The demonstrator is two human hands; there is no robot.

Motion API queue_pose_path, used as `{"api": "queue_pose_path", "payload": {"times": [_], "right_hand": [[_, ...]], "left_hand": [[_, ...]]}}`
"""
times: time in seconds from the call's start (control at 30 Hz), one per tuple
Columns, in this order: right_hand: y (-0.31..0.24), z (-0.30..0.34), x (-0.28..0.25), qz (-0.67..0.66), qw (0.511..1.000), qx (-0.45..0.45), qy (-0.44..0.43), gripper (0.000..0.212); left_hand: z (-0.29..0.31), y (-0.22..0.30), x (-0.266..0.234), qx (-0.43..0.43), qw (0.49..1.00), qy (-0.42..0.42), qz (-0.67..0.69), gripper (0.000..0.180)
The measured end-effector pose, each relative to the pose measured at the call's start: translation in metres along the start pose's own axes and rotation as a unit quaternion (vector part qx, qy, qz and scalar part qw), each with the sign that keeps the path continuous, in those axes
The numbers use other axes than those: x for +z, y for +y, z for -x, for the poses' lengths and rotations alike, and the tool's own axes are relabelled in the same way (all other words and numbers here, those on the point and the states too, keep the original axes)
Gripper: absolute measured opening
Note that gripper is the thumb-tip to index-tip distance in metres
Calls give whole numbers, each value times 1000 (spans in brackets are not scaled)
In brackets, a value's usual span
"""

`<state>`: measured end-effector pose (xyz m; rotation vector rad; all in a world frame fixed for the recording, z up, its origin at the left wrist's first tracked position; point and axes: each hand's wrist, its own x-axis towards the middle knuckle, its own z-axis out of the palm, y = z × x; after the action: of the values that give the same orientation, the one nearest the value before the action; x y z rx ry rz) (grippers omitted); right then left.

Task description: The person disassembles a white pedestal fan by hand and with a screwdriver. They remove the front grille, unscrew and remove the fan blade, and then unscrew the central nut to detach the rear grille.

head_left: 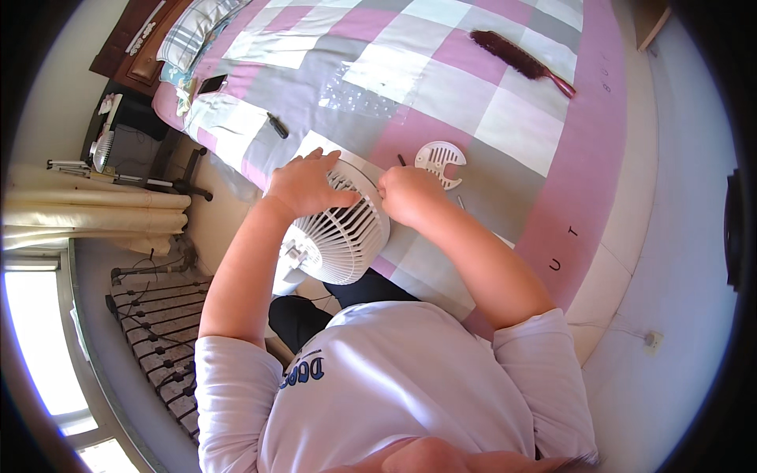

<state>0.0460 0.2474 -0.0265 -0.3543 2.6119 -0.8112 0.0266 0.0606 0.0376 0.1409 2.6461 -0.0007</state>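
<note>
Gripping a white fan (335, 240), both hands (303, 185) (406, 193) rest on the bed (505, 118).

- Fan grille (335, 240): white, ribbed with radial slats.
- Small round cover (440, 160): white, slotted.
- Bedspread (441, 87): checked in pink, grey and white.
- Brush (516, 57): dark maroon bristles, red handle.
- Pillow (193, 27): grey-and-white plaid.
- Shirt (394, 386): white, blue print.

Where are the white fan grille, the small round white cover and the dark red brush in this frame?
white fan grille (339, 244): head view, on its slatted face below the hands.
small round white cover (440, 160): head view, on its slotted middle, lying on the bedspread.
dark red brush (512, 54): head view, on its bristle part.
</note>
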Motion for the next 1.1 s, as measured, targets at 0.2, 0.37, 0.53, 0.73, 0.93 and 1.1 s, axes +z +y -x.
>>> {"api": "queue_pose_path", "payload": {"times": [0.2, 0.37, 0.53, 0.73, 0.93, 1.1], "right_hand": [[-3, 2, -13, 45, 997, -60, -17, 14], [-9, 12, -17, 87, 994, -68, -24, 17], [2, 10, -11, 17, 998, -59, -10, 20], [4, 17, -1, 2, 991, -123, 54, 19], [-7, 23, -1, 84, 987, -119, 67, 11], [-4, 22, 17, 84, 987, -85, 107, 12]], "left_hand": [[20, 2, 0, 11, 997, 70, 1, 103], [24, 0, 6, 1, 997, 70, -29, 104], [29, 0, 3, 16, 997, 78, -26, 103], [35, -40, 7, 20, 965, 139, 223, 90], [48, -27, 20, 51, 961, 224, 153, 73], [50, -24, 30, 71, 952, 272, 119, 62]]}}
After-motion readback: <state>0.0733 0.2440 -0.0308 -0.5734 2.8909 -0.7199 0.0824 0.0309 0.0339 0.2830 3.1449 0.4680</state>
